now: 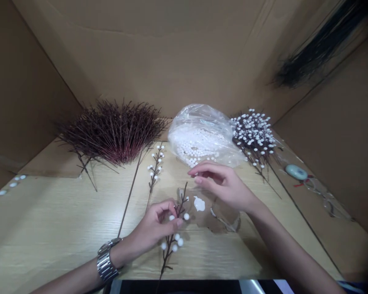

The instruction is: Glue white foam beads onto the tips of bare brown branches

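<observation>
Currently the left hand pinches the brown twig above the worktop, with white berries on its branches. The right hand is curled rather narrow near the plastic bag; whether its grip has something, I cannot tell. It seems best to hold the twig steady, and to take only little white paste for each bare tip.

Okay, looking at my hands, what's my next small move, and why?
Your right hand should probably pinch one of the white balls from the plastic bag: it hovers just in front of the bag, and your left hand holds a dark twig with a bare top tip and balls lower down. I can't tell whether the right hand already holds one.
</observation>
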`<state>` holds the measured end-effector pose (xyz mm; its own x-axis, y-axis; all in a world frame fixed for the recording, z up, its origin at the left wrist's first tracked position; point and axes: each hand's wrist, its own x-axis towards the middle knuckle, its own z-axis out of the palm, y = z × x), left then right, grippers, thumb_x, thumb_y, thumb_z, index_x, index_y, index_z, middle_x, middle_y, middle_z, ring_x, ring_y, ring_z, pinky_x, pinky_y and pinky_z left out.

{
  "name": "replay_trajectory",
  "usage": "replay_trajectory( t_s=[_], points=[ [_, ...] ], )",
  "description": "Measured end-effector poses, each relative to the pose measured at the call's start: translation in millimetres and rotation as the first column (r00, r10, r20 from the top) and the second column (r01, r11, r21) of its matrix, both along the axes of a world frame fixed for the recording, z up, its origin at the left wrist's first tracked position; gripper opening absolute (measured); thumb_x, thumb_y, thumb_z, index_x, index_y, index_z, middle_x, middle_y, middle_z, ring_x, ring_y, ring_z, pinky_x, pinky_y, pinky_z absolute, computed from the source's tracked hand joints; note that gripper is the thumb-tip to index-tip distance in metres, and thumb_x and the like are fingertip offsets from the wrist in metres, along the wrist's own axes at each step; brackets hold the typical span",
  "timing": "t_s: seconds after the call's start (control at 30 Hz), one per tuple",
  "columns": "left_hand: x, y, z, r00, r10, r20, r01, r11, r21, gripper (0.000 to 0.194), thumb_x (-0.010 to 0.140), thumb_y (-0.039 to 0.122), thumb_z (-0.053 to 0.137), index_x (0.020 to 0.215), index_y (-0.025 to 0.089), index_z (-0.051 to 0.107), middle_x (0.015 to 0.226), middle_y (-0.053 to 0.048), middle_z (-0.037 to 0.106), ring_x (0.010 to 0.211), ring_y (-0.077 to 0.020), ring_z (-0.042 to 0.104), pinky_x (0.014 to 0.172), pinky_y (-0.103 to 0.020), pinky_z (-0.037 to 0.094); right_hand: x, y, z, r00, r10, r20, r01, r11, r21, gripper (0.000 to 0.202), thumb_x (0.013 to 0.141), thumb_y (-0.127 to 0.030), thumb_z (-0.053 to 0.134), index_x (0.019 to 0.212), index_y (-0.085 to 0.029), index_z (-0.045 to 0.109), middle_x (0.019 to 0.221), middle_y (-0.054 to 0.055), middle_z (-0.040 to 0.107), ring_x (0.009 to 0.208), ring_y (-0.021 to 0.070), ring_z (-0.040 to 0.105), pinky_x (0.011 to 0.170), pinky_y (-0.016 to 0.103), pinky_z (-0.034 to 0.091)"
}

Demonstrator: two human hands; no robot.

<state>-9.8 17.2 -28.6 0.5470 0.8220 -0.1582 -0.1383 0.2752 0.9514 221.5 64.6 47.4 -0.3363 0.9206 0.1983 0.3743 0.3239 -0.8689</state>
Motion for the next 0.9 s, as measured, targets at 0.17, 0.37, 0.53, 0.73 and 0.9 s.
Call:
replay_trajectory(
  t_s=[0.17, 0.37, 0.53, 0.73, 0.9],
  points=[
    [0, -2, 7.1, 0.998, -0.061, -0.006, 0.061, 0.998, -0.002, 0.032, 0.084, 0.04, 0.079, 0.076, 0.019, 0.057, 0.08, 0.001, 0.053, 0.077, -0.0166, 0.049, 0.071, -0.029, 0.039, -5, -6, 13.2, 0.989, 0.148, -0.018, -0.148, 0.989, -0.011, 0.013, 0.092, -0.031, 0.071, 0.099, -0.023, 0.077, 0.098, 0.004, 0.074, 0.094, 0.0181, 0.069, 0.085, 0.034, 0.055],
    [1, -3, 3.5, 0.996, -0.091, -0.013, 0.091, 0.996, 0.007, 0.031, 0.084, 0.042, 0.08, 0.078, 0.018, 0.06, 0.08, 0.001, 0.054, 0.077, -0.0164, 0.05, 0.072, -0.029, 0.041, -3, -7, 14.5, 0.971, 0.238, -0.027, -0.239, 0.971, -0.005, 0.01, 0.093, -0.028, 0.07, 0.098, -0.023, 0.076, 0.095, 0.003, 0.073, 0.09, 0.0168, 0.068, 0.084, 0.033, 0.055],
    [1, -3, 8.5, 0.995, -0.101, -0.007, 0.101, 0.995, 0.007, 0.029, 0.084, 0.041, 0.08, 0.079, 0.019, 0.061, 0.08, 0.0, 0.056, 0.079, -0.0178, 0.052, 0.076, -0.031, 0.042, -5, -8, 16.7, 0.963, 0.266, -0.05, -0.267, 0.963, -0.027, 0.009, 0.094, -0.027, 0.068, 0.097, -0.021, 0.075, 0.094, 0.002, 0.072, 0.089, 0.0162, 0.067, 0.083, 0.032, 0.054],
    [0, -5, 20.3, 0.991, -0.129, -0.026, 0.13, 0.99, 0.049, 0.022, 0.092, 0.036, 0.071, 0.108, 0.021, 0.074, 0.109, -0.008, 0.064, 0.104, -0.0248, 0.059, 0.092, -0.036, 0.044, -4, -11, 20.2, 0.971, 0.232, -0.06, -0.233, 0.972, -0.017, 0.008, 0.093, -0.028, 0.069, 0.092, -0.021, 0.073, 0.09, 0.002, 0.069, 0.084, 0.0162, 0.064, 0.078, 0.032, 0.052],
    [-3, -5, 8.7, 1.0, -0.003, 0.014, 0.001, 0.994, 0.113, 0.034, 0.101, 0.046, 0.053, 0.113, 0.024, 0.075, 0.112, -0.009, 0.064, 0.102, -0.0272, 0.06, 0.092, -0.039, 0.046, -2, -12, 17.2, 0.976, 0.192, -0.099, -0.195, 0.981, -0.022, 0.007, 0.092, -0.027, 0.071, 0.089, -0.021, 0.071, 0.089, 0.001, 0.069, 0.082, 0.0158, 0.062, 0.077, 0.031, 0.05]
  ],
)
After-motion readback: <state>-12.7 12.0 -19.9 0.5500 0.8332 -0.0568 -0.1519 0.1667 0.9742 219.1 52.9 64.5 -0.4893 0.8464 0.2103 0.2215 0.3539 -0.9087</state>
